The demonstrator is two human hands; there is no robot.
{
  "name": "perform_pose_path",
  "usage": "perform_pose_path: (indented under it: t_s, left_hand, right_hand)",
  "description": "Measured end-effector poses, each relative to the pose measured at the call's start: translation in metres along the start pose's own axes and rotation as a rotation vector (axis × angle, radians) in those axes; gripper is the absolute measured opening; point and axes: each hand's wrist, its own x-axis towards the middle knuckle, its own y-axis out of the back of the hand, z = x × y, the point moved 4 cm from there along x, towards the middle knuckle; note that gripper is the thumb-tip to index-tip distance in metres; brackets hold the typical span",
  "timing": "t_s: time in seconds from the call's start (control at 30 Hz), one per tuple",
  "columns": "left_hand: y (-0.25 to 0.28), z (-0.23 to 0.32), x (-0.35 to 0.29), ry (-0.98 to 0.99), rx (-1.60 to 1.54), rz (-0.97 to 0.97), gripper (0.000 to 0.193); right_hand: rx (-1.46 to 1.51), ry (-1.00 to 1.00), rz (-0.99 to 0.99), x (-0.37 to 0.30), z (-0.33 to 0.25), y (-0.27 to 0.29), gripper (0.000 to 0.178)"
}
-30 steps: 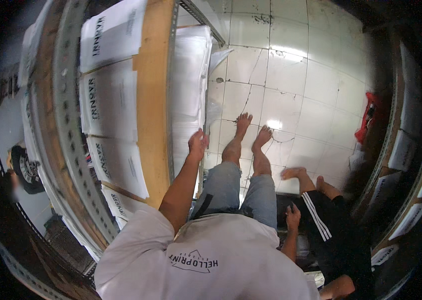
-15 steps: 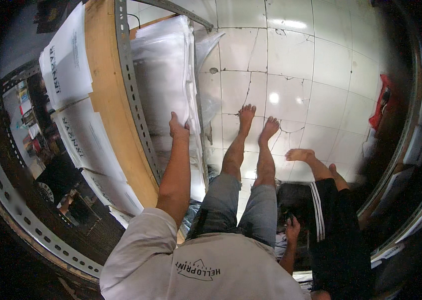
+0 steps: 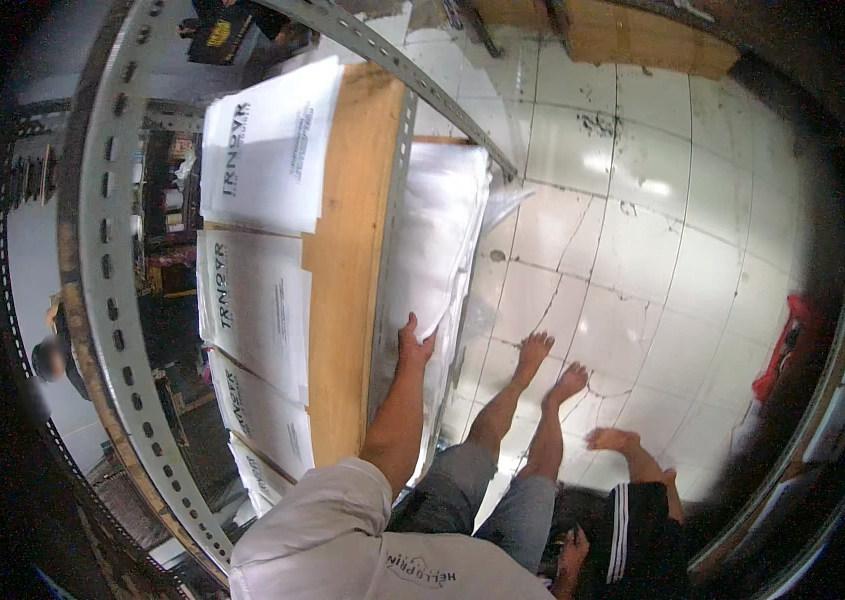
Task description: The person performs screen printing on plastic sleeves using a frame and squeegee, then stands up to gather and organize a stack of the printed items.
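My left hand [image 3: 418, 340] is closed on the near edge of a tall white stack of thin, glossy sheets or bags [image 3: 433, 225] on the shelf. Its thumb lies on top, and the other fingers are hidden under the layers. Low in the view, beside my right thigh, is my right hand [image 3: 573, 553], its fingers curled. Something dark lies at those fingers, too small and dim to name.
Left of the stack, printed white packs [image 3: 261, 290] line a wooden board [image 3: 351, 270]. A perforated metal upright [image 3: 108, 250] stands farther left. A seated person's striped black shorts [image 3: 633, 525] are close on my right. A red object [image 3: 783, 345] lies on the cracked tile floor [image 3: 643, 230].
The view has swung left, so the shelf, stack and floor sit farther right and lower. My left hand keeps its grip on the stack's edge.
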Motion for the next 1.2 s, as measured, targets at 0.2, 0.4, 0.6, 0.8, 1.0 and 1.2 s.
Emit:
perform_pose_path:
  t_s: [0.2, 0.4, 0.6, 0.8, 1.0, 1.2]
  left_hand:
    - [0.007, 0.007, -0.002, 0.025, 0.141, 0.102, 0.035]
    - [-0.010, 0.007, -0.035, -0.001, 0.032, 0.123, 0.037]
    - [-0.040, -0.018, -0.090, -0.038, 0.034, 0.093, 0.039]
    - [-0.089, -0.014, -0.150, -0.224, 0.190, 0.025, 0.055]
    - [-0.155, 0.015, -0.120, -0.189, -0.018, -0.280, 0.034]
    - [-0.155, 0.036, -0.085, -0.738, 0.797, -0.251, 0.037]
  right_hand:
    - [-0.168, 0.052, -0.008, 0.006, -0.038, 0.000, 0.047]
    - [0.055, 0.305, -0.021, 0.016, -0.035, 0.011, 0.040]
    - [0.015, 0.438, 0.095, 0.012, -0.056, 0.010, 0.032]
    - [0.143, 0.364, -0.029, 0.010, -0.063, 0.011, 0.027]
    - [-0.095, 0.501, 0.125, 0.017, -0.049, 0.026, 0.025]
    - [0.084, 0.329, 0.021, 0.003, -0.037, 0.024, 0.029]
